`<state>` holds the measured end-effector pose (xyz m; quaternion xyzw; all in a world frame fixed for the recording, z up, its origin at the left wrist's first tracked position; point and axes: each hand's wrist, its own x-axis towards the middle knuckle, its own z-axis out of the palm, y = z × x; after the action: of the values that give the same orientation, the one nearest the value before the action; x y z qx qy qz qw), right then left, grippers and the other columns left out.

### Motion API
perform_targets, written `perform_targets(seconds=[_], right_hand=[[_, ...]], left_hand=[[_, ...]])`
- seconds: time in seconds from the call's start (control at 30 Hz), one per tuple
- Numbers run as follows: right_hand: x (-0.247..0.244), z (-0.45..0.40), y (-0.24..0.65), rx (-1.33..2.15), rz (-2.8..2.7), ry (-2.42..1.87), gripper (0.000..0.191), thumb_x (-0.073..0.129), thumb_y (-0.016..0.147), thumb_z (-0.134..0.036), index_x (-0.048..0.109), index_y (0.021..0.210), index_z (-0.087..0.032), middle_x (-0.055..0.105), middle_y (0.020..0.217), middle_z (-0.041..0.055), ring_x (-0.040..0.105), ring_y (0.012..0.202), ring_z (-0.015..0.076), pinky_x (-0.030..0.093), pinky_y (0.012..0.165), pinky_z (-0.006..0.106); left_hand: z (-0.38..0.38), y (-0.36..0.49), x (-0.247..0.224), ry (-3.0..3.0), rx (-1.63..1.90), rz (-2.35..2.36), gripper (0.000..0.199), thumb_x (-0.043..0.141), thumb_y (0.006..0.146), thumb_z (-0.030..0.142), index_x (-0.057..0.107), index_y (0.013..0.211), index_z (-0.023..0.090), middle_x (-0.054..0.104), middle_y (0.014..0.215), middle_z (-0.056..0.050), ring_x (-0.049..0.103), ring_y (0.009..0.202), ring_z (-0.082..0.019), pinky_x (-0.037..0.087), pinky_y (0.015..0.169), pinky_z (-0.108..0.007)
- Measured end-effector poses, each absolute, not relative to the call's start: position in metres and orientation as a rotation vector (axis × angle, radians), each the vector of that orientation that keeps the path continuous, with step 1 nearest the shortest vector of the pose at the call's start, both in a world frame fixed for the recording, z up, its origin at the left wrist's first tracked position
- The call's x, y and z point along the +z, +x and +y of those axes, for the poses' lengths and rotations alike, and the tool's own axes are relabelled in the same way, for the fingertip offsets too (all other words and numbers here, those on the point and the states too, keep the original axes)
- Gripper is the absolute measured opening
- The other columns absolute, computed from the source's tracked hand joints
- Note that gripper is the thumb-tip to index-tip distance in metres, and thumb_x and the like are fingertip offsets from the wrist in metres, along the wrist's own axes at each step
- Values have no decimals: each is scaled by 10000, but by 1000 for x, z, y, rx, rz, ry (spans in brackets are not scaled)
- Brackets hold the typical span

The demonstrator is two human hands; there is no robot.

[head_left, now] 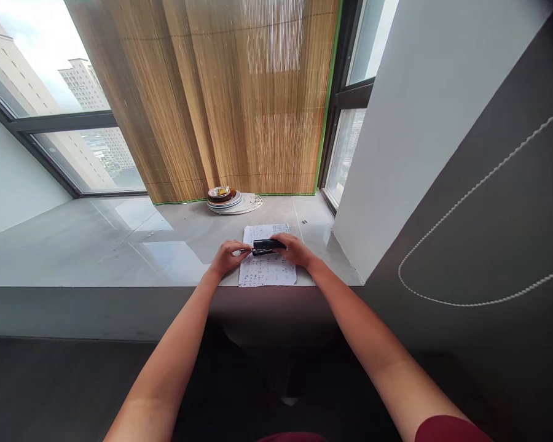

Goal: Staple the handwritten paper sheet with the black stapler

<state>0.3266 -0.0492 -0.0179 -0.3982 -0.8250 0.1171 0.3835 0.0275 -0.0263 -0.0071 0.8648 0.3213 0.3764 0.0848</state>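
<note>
A black stapler (pixel 266 245) is over the sheets of paper with handwriting (pixel 270 270) near the front edge of the sill. My right hand (pixel 294 250) is wrapped round the stapler's right end. At its left end, my left hand (pixel 230 256) has thumb and fingers pinched together on something small and dark that I cannot make out. The papers lie flat on the light tiled sill (pixel 179 230), under the stapler and between my hands.
Stacked plates (pixel 225 201) stand at the back of the sill, before a bamboo blind (pixel 230 110). Small dark bits (pixel 305 221) lie right of the papers. A white wall (pixel 396 123) rises on the right, with a beaded cord (pixel 461 199) hanging beyond it.
</note>
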Motion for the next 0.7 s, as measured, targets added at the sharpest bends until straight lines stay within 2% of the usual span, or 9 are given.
perform_targets(seconds=[0.2, 0.47, 0.6, 0.7], right_hand=[[-19, -47, 326, 325, -2078, -1000, 369, 684, 907, -224, 687, 1275, -227, 745, 1220, 104, 679, 1151, 314, 509, 1037, 472], [-17, -39, 331, 588, -1801, -1036, 332, 652, 841, -247, 708, 1167, -222, 753, 1127, 64, 690, 1044, 259, 543, 975, 435], [-11, -41, 335, 661, -1672, -1074, 325, 653, 803, -264, 715, 1118, -218, 744, 1073, 50, 683, 989, 243, 555, 936, 417], [-8, -44, 337, 694, -1679, -1035, 331, 663, 795, -285, 712, 1115, -218, 735, 1086, 50, 676, 1011, 247, 544, 948, 416]], left_hand=[[-24, 27, -8, 2588, 1070, 979, 141, 706, 954, 337, 823, 1008, 277, 833, 1038, -49, 777, 977, -242, 552, 949, -415], [-19, 26, -14, 2612, 1037, 939, 167, 682, 971, 346, 823, 1030, 276, 832, 1059, -51, 790, 986, -252, 567, 945, -412], [-19, 25, -12, 2567, 1047, 928, 215, 616, 987, 286, 815, 1065, 272, 823, 1124, -59, 782, 1055, -254, 566, 972, -427], [-20, 24, -10, 2542, 1056, 917, 214, 597, 990, 252, 810, 1000, 267, 827, 1099, -53, 779, 1042, -246, 550, 983, -431]])
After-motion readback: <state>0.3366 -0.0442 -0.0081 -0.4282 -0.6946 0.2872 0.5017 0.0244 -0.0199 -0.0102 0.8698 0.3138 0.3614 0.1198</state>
